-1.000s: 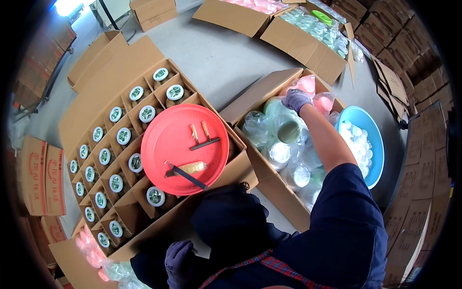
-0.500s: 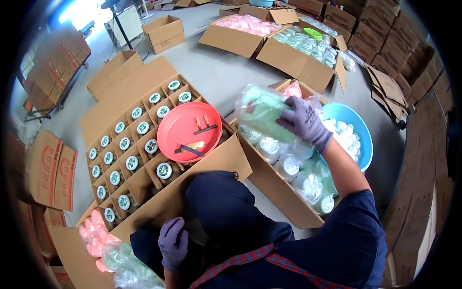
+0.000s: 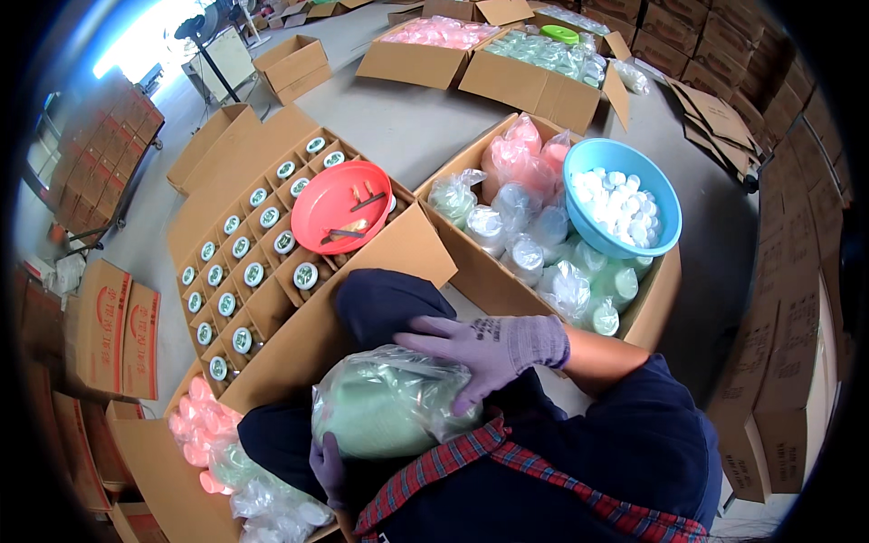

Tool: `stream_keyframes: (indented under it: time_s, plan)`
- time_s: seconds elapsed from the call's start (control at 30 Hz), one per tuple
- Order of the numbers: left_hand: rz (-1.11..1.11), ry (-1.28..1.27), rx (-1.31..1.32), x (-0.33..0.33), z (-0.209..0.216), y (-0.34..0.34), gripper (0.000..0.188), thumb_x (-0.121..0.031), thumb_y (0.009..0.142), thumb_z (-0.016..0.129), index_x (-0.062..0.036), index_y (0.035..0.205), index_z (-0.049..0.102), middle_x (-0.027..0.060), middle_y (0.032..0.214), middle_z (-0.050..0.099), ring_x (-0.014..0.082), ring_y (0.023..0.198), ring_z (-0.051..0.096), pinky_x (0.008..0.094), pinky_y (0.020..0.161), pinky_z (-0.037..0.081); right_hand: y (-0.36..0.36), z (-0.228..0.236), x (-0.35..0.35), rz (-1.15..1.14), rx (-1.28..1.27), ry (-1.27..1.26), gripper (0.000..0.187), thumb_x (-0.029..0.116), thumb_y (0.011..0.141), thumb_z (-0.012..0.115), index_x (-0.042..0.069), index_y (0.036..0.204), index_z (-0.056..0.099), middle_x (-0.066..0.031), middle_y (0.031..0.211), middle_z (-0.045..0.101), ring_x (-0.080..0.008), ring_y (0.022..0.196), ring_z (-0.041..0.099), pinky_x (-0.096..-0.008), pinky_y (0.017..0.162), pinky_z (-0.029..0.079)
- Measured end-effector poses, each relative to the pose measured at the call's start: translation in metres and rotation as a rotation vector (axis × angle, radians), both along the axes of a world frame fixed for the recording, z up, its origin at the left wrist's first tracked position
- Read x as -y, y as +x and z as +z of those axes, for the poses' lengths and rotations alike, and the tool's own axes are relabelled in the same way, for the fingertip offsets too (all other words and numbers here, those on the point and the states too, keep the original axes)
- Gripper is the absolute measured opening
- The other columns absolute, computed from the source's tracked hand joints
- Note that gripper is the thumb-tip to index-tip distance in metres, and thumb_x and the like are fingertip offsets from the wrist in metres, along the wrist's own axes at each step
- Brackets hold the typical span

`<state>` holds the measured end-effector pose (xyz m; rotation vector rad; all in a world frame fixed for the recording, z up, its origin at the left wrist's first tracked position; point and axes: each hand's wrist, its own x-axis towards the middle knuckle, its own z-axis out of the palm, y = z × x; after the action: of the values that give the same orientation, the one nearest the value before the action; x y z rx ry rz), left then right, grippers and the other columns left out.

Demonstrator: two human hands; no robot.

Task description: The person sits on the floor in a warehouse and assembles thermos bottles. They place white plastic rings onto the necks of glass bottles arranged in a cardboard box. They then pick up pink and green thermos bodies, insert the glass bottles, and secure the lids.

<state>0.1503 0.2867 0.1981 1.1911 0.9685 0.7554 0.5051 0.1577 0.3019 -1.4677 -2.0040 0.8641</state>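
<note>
A pale green rounded plastic piece in a clear plastic bag [image 3: 385, 412] is over my lap, between my two gloved hands. My right hand [image 3: 493, 351], in a purple-grey glove, spans its right end, with the thumb on the near side and the fingers along the far side. Pressed against its lower left side is my left hand [image 3: 329, 469], gloved alike, its fingers partly hidden by the bag. Just ahead on the left stands a divided carton [image 3: 299, 339] of bottles with white-rimmed tops [image 3: 306, 275]. A red basin [image 3: 312, 213] holding small dark-bladed tools rests on it.
At right, an open carton [image 3: 502, 279] holds bagged pink, clear and green pieces; a blue basin [image 3: 579, 204] of small white caps [image 3: 625, 204] sits on it. Bagged pink pieces [image 3: 199, 421] lie lower left. Further cartons [image 3: 520, 95] stand beyond, with stacked boxes [image 3: 760, 389] along the right.
My right hand has brought the bagged green piece from above the right carton down to my lap. My left hand, earlier away from it, now touches it. The view has shifted somewhat.
</note>
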Motion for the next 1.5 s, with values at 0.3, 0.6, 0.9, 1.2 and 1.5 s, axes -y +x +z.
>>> stream_keyframes:
  time_s: [0.3,0.6,0.9,1.2,1.5]
  plan:
    - [-0.171,-0.086,0.127,-0.011,0.004,0.000,0.056,-0.024,0.092,0.054,0.0032,0.140,0.042,0.0140,0.134,0.053,0.0225,0.119,0.053,0.0334,0.104,0.039,0.078,0.030,-0.006,-0.963,-1.374,0.735,0.025,0.018,0.098,0.053,0.003,0.117,0.060,-0.0091,0.111,0.065,-0.0164,0.098,0.064,-0.0280,0.082,0.053]
    - [0.115,-0.093,0.282,0.000,-0.028,0.005,0.055,-0.016,0.087,0.065,0.0032,0.136,0.048,0.0101,0.125,0.060,0.0196,0.113,0.056,0.0337,0.101,0.043,0.179,-0.247,-0.065,-0.999,0.457,-0.084,0.034,0.023,0.085,0.066,0.004,0.113,0.061,-0.0227,0.120,0.060,-0.0398,0.102,0.061,-0.0433,0.088,0.050]
    - [0.273,0.470,-0.174,-0.045,0.085,-0.015,0.042,-0.022,0.084,0.075,0.0035,0.115,0.064,0.0061,0.105,0.067,0.0121,0.095,0.060,0.0286,0.090,0.046,0.110,-0.216,-0.068,-0.620,0.416,-0.917,0.048,0.043,0.083,0.063,-0.001,0.104,0.068,-0.0178,0.085,0.070,-0.0291,0.081,0.069,-0.0402,0.075,0.054]
    - [-0.200,0.945,-0.778,-0.095,0.119,0.093,0.045,-0.032,0.084,0.071,0.0011,0.113,0.065,0.0144,0.096,0.068,0.0272,0.087,0.066,0.0362,0.079,0.050,-0.041,-0.024,-0.095,-0.302,-0.053,0.517,0.055,0.032,0.089,0.064,-0.002,0.130,0.051,-0.0259,0.131,0.050,-0.0420,0.123,0.047,-0.0470,0.107,0.036]
    - [-0.022,0.513,0.062,-0.097,0.078,0.048,0.042,-0.017,0.096,0.052,-0.0013,0.135,0.050,0.0153,0.139,0.050,0.0229,0.129,0.047,0.0360,0.108,0.036,-0.080,-0.032,-0.160,-0.089,-0.281,0.492,0.056,0.035,0.091,0.054,-0.006,0.129,0.052,-0.0250,0.134,0.050,-0.0452,0.126,0.043,-0.0513,0.110,0.030]
